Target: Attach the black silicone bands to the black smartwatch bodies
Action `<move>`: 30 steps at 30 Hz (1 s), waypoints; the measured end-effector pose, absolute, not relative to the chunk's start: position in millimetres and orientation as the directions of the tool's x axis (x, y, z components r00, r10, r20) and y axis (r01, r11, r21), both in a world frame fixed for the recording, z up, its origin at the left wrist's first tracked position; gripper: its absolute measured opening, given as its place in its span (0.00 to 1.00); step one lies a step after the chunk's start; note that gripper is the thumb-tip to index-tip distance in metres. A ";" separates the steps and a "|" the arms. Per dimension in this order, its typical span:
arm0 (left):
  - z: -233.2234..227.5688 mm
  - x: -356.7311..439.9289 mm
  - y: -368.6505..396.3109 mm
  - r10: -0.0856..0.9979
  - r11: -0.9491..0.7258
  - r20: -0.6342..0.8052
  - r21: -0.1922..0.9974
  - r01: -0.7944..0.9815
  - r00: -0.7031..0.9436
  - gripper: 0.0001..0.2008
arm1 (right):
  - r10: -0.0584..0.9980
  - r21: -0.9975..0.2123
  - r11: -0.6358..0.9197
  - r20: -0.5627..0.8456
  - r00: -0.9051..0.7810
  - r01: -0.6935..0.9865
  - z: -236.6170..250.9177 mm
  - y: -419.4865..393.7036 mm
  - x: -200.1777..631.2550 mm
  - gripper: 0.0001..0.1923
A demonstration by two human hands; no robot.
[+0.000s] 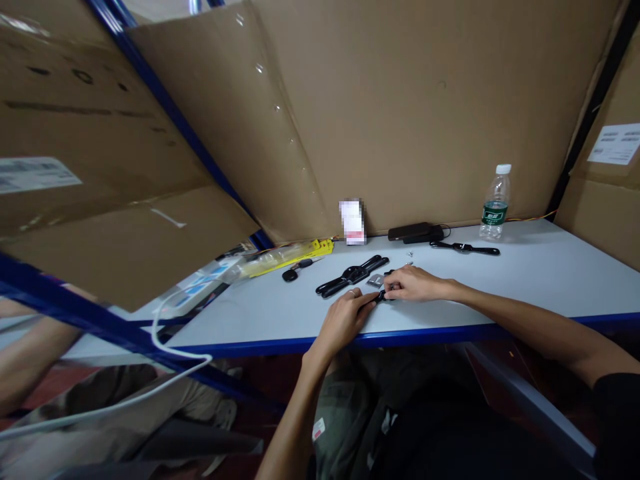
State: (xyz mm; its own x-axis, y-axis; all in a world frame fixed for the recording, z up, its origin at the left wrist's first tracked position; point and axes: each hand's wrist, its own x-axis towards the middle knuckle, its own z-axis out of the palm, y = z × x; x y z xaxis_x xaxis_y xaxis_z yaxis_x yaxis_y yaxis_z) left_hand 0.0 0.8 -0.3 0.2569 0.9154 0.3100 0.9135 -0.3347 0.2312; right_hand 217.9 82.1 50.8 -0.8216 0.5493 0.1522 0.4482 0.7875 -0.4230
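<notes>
My left hand [346,313] rests near the table's front edge, its fingers pressed together on a small black part [381,295]. Much of that part is hidden under the fingers, so its shape cannot be made out. Over the same part, my right hand [414,283] is closed in a pinch; what it holds is hidden. Just behind the fingers lies a small grey square piece [375,281]. To the left of it sit black propeller-like parts [353,274], long blades with a round hub. Tiny metal bits, perhaps screws [410,254], lie beyond my right hand.
Another black propeller-like part [465,249], dark flat devices [417,232] and a plastic bottle [495,207] stand at the back. A black-handled tool [297,268] and yellow strips [295,259] lie left. Cardboard [400,100] walls the table; a blue post and another person's arm [37,360] are left.
</notes>
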 end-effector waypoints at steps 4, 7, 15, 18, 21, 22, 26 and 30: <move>0.5 0.2 0.5 0.921 -0.329 0.292 0.228 0.916 0.258 0.18 | 0.605 -0.424 0.754 0.147 -0.783 0.502 47.8 83.4 216.7 0.06; -0.5 0.0 0.8 0.917 -0.332 0.307 0.229 0.915 0.256 0.18 | 0.633 -0.393 0.739 0.127 -0.764 0.547 47.2 84.9 217.0 0.05; -0.8 0.2 1.0 0.914 -0.337 0.314 0.230 0.913 0.258 0.18 | 0.585 -0.422 0.766 0.143 -0.799 0.485 52.1 78.5 216.3 0.07; -0.2 0.5 0.9 0.917 -0.333 0.305 0.225 0.916 0.258 0.18 | 0.615 -0.446 0.741 0.151 -0.774 0.502 48.4 80.7 215.4 0.07; 0.1 0.8 1.0 0.922 -0.324 0.292 0.223 0.919 0.254 0.18 | 0.666 -0.449 0.703 0.146 -0.732 0.551 44.8 85.2 215.6 0.09; 0.2 0.9 1.0 0.924 -0.319 0.288 0.222 0.921 0.251 0.18 | 0.662 -0.443 0.708 0.143 -0.736 0.551 44.4 86.2 215.9 0.07; 1.0 1.5 0.7 0.929 -0.307 0.279 0.214 0.927 0.243 0.18 | 0.597 -0.435 0.752 0.133 -0.791 0.494 47.1 84.3 216.8 0.07; 1.7 1.6 0.3 0.927 -0.314 0.281 0.214 0.925 0.250 0.18 | 0.600 -0.446 0.747 0.132 -0.789 0.494 49.1 80.2 215.8 0.05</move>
